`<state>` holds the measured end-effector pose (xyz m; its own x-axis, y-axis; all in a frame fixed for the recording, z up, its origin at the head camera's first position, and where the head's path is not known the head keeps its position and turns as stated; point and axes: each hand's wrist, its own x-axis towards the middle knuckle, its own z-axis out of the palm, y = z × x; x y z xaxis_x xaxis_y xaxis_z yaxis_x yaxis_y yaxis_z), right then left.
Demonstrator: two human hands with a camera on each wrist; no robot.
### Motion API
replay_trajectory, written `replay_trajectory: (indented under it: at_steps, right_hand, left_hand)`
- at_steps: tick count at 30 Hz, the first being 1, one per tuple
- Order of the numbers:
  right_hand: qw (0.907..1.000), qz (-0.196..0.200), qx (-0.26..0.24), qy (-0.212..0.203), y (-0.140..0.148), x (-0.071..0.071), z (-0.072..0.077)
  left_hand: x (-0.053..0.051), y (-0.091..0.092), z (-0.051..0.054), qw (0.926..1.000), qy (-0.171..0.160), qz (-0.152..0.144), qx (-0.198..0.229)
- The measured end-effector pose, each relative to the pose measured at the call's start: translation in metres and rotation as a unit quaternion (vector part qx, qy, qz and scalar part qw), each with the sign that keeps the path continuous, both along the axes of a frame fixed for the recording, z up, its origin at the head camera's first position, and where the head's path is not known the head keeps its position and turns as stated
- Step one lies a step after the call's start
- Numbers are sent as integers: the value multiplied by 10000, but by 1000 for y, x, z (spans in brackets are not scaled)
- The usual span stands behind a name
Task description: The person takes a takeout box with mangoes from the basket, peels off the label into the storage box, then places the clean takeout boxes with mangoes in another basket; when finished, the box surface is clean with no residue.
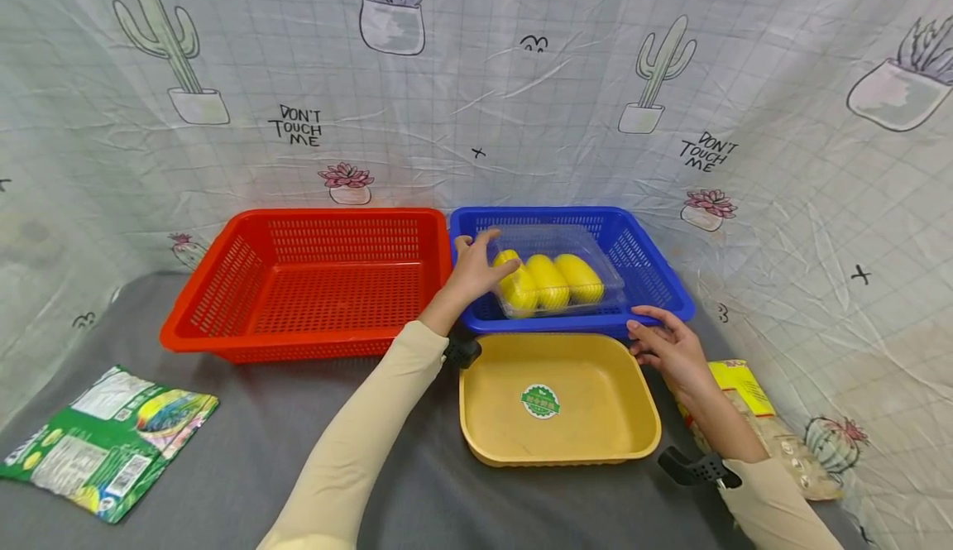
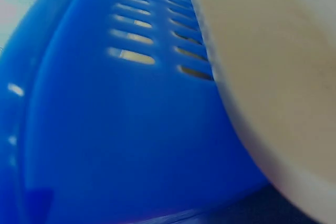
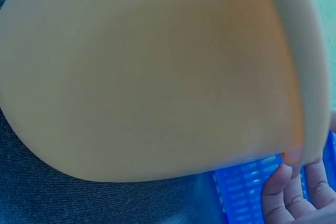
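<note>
My left hand (image 1: 476, 267) reaches over the left part of a blue basket (image 1: 658, 281), fingers and thumb spread at the left edge of a clear plastic box (image 1: 554, 240). Three yellow oval fruits (image 1: 549, 279) that look like mangoes lie inside the box, which rests tilted in the basket. My right hand (image 1: 673, 356) is at the basket's front right rim, fingers loosely bent; whether they touch it is unclear. Its fingers (image 3: 275, 192) show partly in the right wrist view. In the left wrist view only the basket wall (image 2: 121, 124) and a blurred beige surface appear.
A yellow tray (image 1: 484, 442) with a round green sticker stands in front of the blue basket. To the left sits a red basket (image 1: 335, 341). A green packet (image 1: 112, 442) lies at far left; a yellow-and-clear packet (image 1: 789, 451) lies partly behind my right forearm. A patterned curtain hangs behind.
</note>
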<state>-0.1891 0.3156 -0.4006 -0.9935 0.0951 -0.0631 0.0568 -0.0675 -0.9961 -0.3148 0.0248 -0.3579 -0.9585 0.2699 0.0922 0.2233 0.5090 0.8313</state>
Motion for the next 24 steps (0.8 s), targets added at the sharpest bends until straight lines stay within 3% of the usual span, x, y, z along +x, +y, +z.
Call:
replay_trajectory:
  at_steps: [7,13,16,24]
  right_hand:
    - [10000,-14,19,-78,0,0,1]
    - [9999,-31,57,-82,-1,0,3]
    - [10000,-16,58,-56,-1,0,3]
    - [9998,-101,183,-35,-1,2,3]
  left_hand:
    - [1,0,0,9999,-8,-29,117]
    - [-3,-4,0,9971,-522,-223,500]
    - [-3,-5,1,9968,-631,-332,349]
    - [0,2,-1,9954,-461,-779,-312]
